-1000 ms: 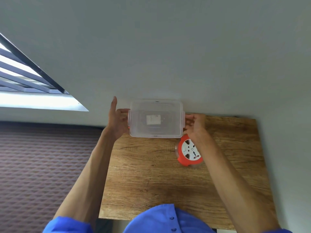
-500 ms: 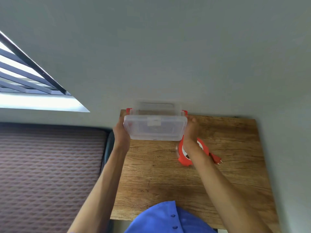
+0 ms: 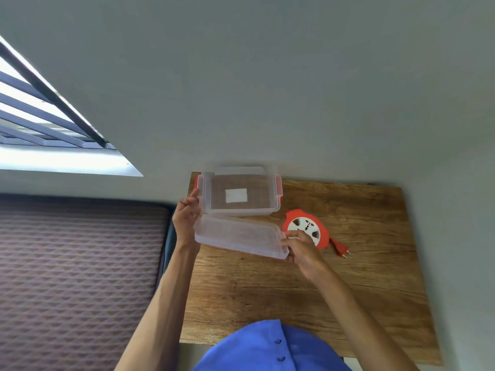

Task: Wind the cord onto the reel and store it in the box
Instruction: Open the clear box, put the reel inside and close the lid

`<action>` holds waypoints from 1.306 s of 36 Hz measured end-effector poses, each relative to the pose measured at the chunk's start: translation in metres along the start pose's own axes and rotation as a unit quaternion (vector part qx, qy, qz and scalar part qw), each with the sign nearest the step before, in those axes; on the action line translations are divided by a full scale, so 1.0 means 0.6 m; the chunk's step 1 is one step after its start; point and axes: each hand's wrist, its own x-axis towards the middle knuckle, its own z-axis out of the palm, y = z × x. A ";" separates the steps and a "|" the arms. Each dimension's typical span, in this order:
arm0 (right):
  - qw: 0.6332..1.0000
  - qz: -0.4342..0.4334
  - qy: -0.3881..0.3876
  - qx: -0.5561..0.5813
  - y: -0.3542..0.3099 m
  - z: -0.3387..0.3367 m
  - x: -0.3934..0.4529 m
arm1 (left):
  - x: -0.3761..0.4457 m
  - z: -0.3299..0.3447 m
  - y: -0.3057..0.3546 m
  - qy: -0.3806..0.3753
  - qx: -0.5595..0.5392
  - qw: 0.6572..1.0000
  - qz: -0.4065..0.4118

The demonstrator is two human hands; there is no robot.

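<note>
Grey wall and a louvred window (image 3: 40,121) fill the upper view; below them, a quilted bed (image 3: 80,263) lies left of the wooden bench (image 3: 348,290). Left hand (image 3: 186,220) is clamped on the left end of the clear lid (image 3: 238,236), held tilted above the bench. Just beyond both grips, the open box (image 3: 241,194) sits at the bench's far edge, with red latches at its ends and a white label on its floor. Right hand (image 3: 301,247) pinches the lid's right corner. Just past that grip lies the red reel (image 3: 305,228), its cord apparently wound, the plug (image 3: 341,249) trailing to its right. Judging by this, winding is finished and the box has been opened; next the lid needs setting aside so one hand can lift the reel, plug included, into the box.
</note>
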 end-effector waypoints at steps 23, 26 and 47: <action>0.926 -0.072 0.131 -0.345 -0.046 -0.115 0.018 | -0.020 0.012 0.026 -0.057 0.026 0.998 0.020; 0.957 -0.048 0.058 -0.280 -0.056 -0.119 0.021 | -0.016 0.009 0.028 -0.063 0.033 0.997 0.019; 0.703 -0.463 -0.022 -0.539 -0.407 0.027 -0.067 | 0.021 0.006 -0.006 -0.036 0.041 0.998 0.041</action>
